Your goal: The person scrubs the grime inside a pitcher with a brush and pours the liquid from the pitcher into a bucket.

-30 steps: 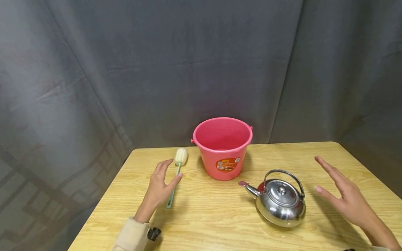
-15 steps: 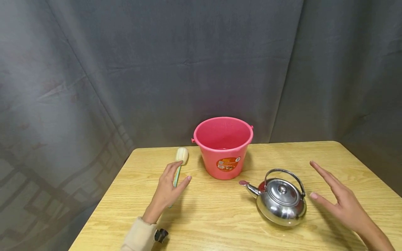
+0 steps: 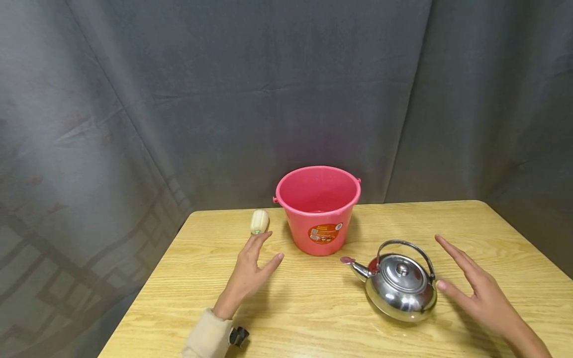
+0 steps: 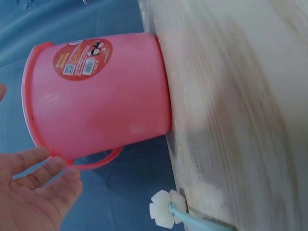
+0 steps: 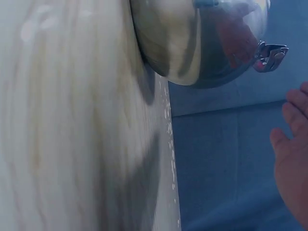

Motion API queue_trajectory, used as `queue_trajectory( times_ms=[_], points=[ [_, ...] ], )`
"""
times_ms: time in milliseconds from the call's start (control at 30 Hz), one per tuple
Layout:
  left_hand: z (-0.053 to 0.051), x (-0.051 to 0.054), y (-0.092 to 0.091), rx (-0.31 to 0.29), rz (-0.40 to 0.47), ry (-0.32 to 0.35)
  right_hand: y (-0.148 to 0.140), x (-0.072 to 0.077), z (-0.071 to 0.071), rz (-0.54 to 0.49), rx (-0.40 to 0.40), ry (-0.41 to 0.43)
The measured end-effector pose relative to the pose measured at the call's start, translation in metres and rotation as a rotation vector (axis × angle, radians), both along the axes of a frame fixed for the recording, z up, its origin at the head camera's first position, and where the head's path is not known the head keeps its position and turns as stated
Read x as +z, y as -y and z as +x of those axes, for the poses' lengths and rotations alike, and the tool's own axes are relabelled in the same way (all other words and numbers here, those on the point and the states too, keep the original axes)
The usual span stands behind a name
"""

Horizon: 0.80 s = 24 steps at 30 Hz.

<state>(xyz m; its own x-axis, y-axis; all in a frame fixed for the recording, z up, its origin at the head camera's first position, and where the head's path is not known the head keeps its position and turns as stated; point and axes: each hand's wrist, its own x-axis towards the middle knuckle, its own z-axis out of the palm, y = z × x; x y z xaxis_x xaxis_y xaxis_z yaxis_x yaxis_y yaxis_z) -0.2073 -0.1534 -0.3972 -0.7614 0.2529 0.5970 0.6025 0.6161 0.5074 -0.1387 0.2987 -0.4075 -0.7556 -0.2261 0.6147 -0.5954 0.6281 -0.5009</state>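
In the head view my left hand (image 3: 250, 276) hovers over the table with fingers apart, holding nothing. It hides the handle of a sponge brush whose cream head (image 3: 259, 222) shows beyond the fingertips. A pink bucket (image 3: 319, 231) with an orange label stands upright at the back middle. My right hand (image 3: 481, 301), fingers extended and empty, is just right of a steel kettle (image 3: 400, 288), its spout toward the left. The left wrist view shows the bucket (image 4: 106, 96), brush head (image 4: 166, 209) and left hand (image 4: 38, 192); the right wrist view shows the kettle (image 5: 202, 43) and right hand (image 5: 293, 159).
The wooden table (image 3: 304, 318) carries the bucket, brush and kettle. A grey curtain (image 3: 268, 99) hangs behind the table's back edge and along its left side. A dark clip-like piece (image 3: 239, 336) sits at the left sleeve.
My left hand has moved right, now covering the brush handle. My right hand has moved left, closer to the kettle. The bucket, brush head and kettle stay in place.
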Motion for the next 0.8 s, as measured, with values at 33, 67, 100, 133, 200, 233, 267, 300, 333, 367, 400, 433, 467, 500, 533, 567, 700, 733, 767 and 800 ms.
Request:
queue_trajectory(
  times_ms=[33, 67, 100, 133, 200, 233, 267, 300, 333, 367, 400, 433, 467, 500, 533, 567, 700, 733, 767, 800],
  points=[
    [0.0, 0.0, -0.001, -0.001, -0.001, -0.002, 0.0, 0.0, 0.0, -0.004, -0.002, 0.01],
    [0.001, 0.0, -0.003, -0.001, -0.002, 0.0, 0.001, -0.001, 0.001, -0.007, -0.002, 0.014],
    [0.001, 0.0, -0.004, 0.0, -0.003, 0.009, 0.001, -0.001, 0.001, -0.008, -0.003, 0.021],
    [0.001, 0.0, -0.005, -0.004, 0.0, 0.017, 0.002, -0.002, 0.002, -0.009, -0.003, 0.027],
    [0.002, 0.0, -0.008, -0.013, 0.005, 0.037, 0.003, -0.003, 0.003, -0.01, -0.002, 0.036],
    [0.002, 0.0, -0.009, -0.017, 0.007, 0.044, 0.003, -0.003, 0.004, -0.01, 0.0, 0.038],
    [0.002, 0.0, -0.011, -0.021, 0.009, 0.051, 0.004, -0.004, 0.004, -0.008, 0.002, 0.038],
    [0.002, 0.0, -0.012, -0.025, 0.011, 0.057, 0.005, -0.004, 0.004, -0.009, 0.001, 0.046],
    [0.003, 0.0, -0.013, -0.028, 0.012, 0.06, 0.005, -0.004, 0.005, -0.011, 0.001, 0.054],
    [0.003, 0.0, -0.014, -0.03, 0.016, 0.062, 0.006, -0.004, 0.005, -0.014, 0.002, 0.061],
    [0.003, 0.0, -0.015, -0.032, 0.02, 0.061, 0.006, -0.005, 0.005, -0.019, 0.002, 0.071],
    [0.004, 0.0, -0.016, -0.033, 0.022, 0.061, 0.007, -0.005, 0.005, -0.018, 0.004, 0.074],
    [0.004, 0.0, -0.017, -0.036, 0.028, 0.062, 0.007, -0.005, 0.005, -0.022, 0.003, 0.083],
    [0.004, 0.001, -0.017, -0.04, 0.034, 0.065, 0.008, -0.005, 0.005, -0.026, 0.004, 0.092],
    [0.004, 0.001, -0.018, -0.044, 0.039, 0.066, 0.008, -0.006, 0.005, -0.028, 0.006, 0.094],
    [0.004, 0.002, -0.02, -0.048, 0.041, 0.064, 0.009, -0.006, 0.005, -0.03, 0.007, 0.098],
    [0.005, 0.002, -0.024, -0.052, 0.032, 0.067, 0.011, -0.006, 0.005, -0.023, 0.004, 0.101],
    [0.005, 0.002, -0.025, -0.054, 0.031, 0.066, 0.011, -0.006, 0.005, -0.019, 0.004, 0.096],
    [0.005, 0.002, -0.026, -0.054, 0.03, 0.066, 0.012, -0.006, 0.005, -0.017, 0.005, 0.093],
    [0.005, 0.002, -0.027, -0.055, 0.031, 0.068, 0.012, -0.007, 0.005, -0.012, 0.009, 0.084]
  ],
)
